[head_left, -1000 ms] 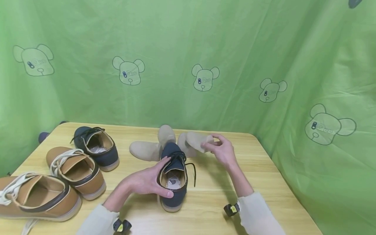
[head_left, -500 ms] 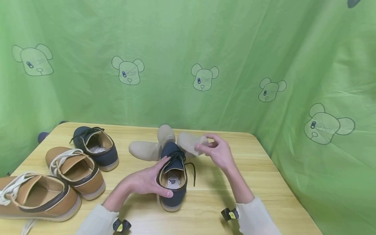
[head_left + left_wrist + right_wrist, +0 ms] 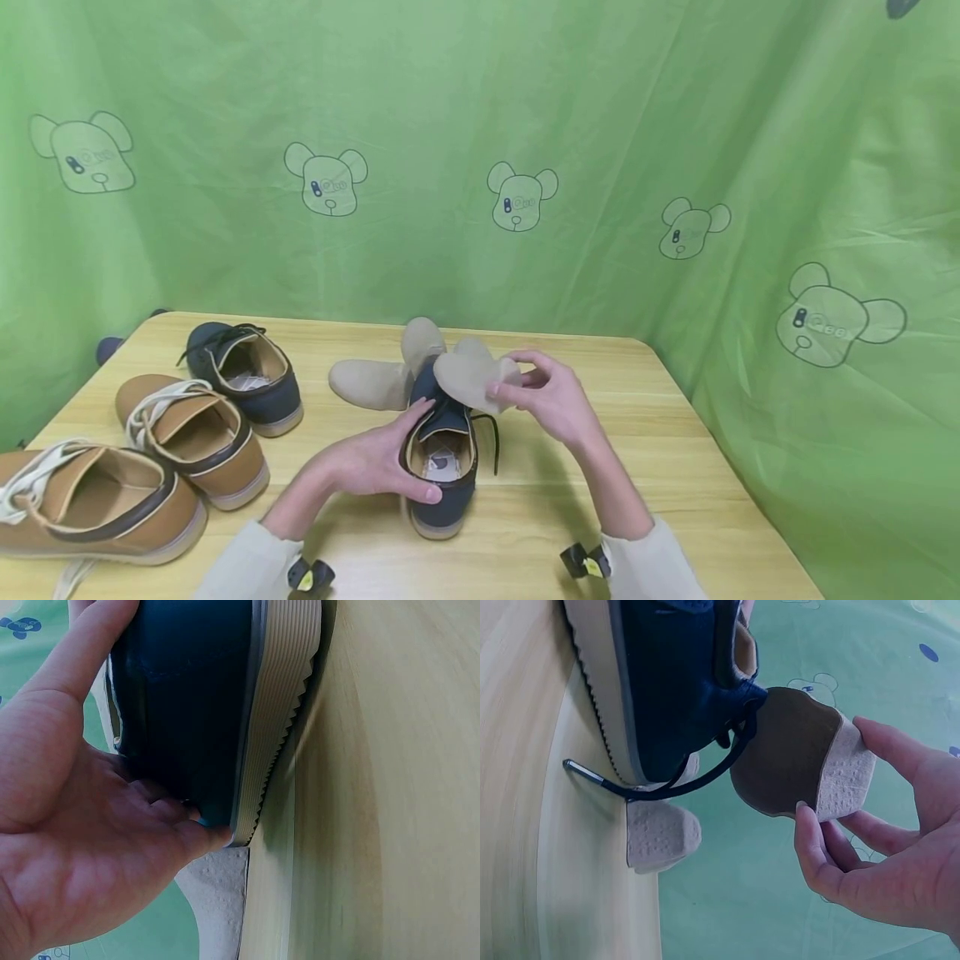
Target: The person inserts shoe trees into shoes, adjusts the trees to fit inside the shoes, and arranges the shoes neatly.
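A navy canvas lace-up shoe [image 3: 442, 450] is steadied on the pale wooden desk [image 3: 675, 467] by the left hand [image 3: 375, 462], fingers curled round its collar. A beige foam insole [image 3: 468, 379] is pinched at its heel by the right hand [image 3: 551, 396] just above the shoe; toe-first entry with the collar held wide is judged best.

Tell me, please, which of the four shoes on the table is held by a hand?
The navy shoe in the middle, gripped by the left hand. The other navy shoe and both brown shoes stand untouched at the left.
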{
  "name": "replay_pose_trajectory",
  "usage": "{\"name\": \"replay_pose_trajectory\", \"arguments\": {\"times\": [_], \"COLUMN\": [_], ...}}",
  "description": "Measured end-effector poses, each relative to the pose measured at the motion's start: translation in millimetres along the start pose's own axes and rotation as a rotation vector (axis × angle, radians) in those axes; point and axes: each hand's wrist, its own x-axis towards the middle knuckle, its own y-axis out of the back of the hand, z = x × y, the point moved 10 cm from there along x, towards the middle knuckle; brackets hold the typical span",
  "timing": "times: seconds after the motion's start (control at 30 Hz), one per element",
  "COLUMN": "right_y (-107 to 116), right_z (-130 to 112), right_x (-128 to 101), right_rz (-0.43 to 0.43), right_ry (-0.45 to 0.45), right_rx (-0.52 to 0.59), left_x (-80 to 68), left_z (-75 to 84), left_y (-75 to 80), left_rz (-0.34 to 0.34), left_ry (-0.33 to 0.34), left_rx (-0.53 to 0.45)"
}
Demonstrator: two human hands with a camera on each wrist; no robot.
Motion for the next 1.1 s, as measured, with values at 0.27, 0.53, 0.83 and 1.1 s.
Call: {"name": "replay_pose_trajectory", "arguments": {"times": [0.27,0.53,0.83,1.1], "right_y": [-3,-2,0,-3], "right_z": [-7,-8,-18,-24], "right_x": [-8,-14,-24,-30], "right_rz": [-0.02,-0.009,-0.04,-0.094], "right_ry": [0.007,-0.012,0.006,0.015], "right_rx": [-0.003,-0.027,-0.059,-0.071], "left_x": [0.1,0.8,2.4,3.9], "left_z": [1.1,-0.3,0.2,3.8], "left_y": [-0.3,-1.2,-1.9,-2.4], "left_rz": [-0.005,-0.012,-0.013,-0.021], "left_ry": [-0.013,-0.001,-0.017,-0.063], "left_rx": [-0.018,-0.029,-0.058,-0.106]}}
